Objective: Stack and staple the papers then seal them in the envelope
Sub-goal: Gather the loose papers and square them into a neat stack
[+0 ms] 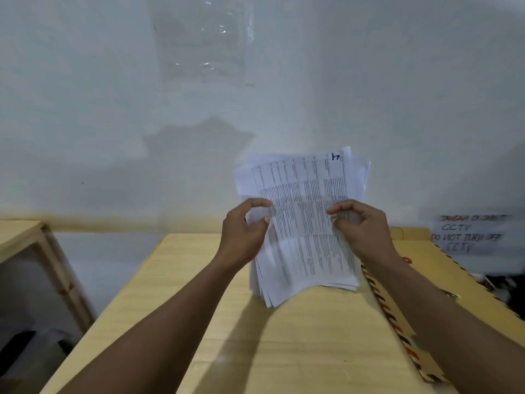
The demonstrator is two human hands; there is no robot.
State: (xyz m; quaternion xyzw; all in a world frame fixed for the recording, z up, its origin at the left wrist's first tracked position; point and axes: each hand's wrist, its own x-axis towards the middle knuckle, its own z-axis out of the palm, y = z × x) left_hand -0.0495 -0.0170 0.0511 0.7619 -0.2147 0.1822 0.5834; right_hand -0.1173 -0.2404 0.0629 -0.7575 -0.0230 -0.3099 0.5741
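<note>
I see a pale, stained wall [113, 109] ahead and a light wood surface [284, 342] running from it back toward me.

The papers [301, 223] are a loose, uneven stack held on end just right of centre, with the lower edges down on the surface and the printed face turned to me. The long axis runs 12 to 6, with the top leaning a little toward 1. The sheets are fanned: corners splay out at the top and at the 7 o'clock bottom corner. There is a dark pen mark in the top corner at 1 o'clock.

My left hand [244, 231] grips the stack's 9 o'clock edge about halfway up, fingers curled behind and thumb on the front. My right hand [360, 228] grips the 3 o'clock edge at the same height, fingers bunched on the front sheet. The stack sits between the two hands.

At 3 to 5 o'clock of the papers the brown envelope [420, 251], with its striped border, lies flat on the surface under my right forearm, close beside the stack's lower corner. Bare wood lies open from 6 to 9 o'clock, out to the surface's left edge. Beyond that edge, at 9 o'clock, stands a wooden frame [28, 237].

On the wall, a handwritten note [468, 234] hangs at 3 o'clock and a clear plastic sheet [204, 41] at 11.
</note>
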